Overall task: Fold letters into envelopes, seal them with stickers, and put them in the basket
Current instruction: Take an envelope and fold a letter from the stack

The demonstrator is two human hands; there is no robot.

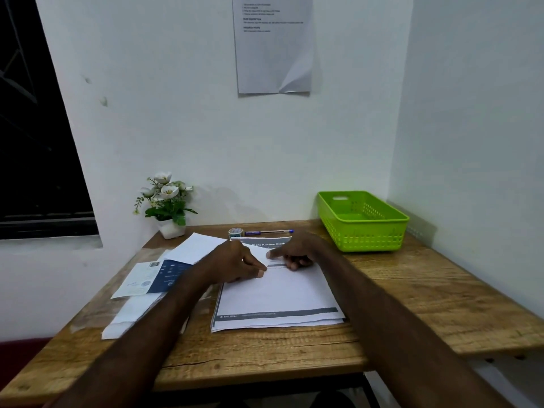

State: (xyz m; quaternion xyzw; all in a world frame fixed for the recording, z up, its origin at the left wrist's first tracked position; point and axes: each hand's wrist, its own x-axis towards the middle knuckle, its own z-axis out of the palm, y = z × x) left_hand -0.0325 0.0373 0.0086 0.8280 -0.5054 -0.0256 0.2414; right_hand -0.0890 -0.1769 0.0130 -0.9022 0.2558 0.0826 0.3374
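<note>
A stack of white printed letters (276, 298) lies on the wooden desk (412, 304) in front of me, its top sheet folded over. My left hand (235, 263) presses the fold with the thumb and forefinger. My right hand (297, 251) rests on the same fold line just beyond, forefinger pointing left along it. White envelopes (132, 316) lie at the left, with a blue and white envelope (150, 278) on top. A roll of stickers (235, 231) stands at the back. The green plastic basket (363, 222) sits at the back right, nothing in it.
A blue pen (269, 232) lies behind the letters beside the roll. A small pot of white flowers (167, 201) stands in the back left corner. Walls close the desk at the back and right. A printed sheet (273, 42) hangs on the wall.
</note>
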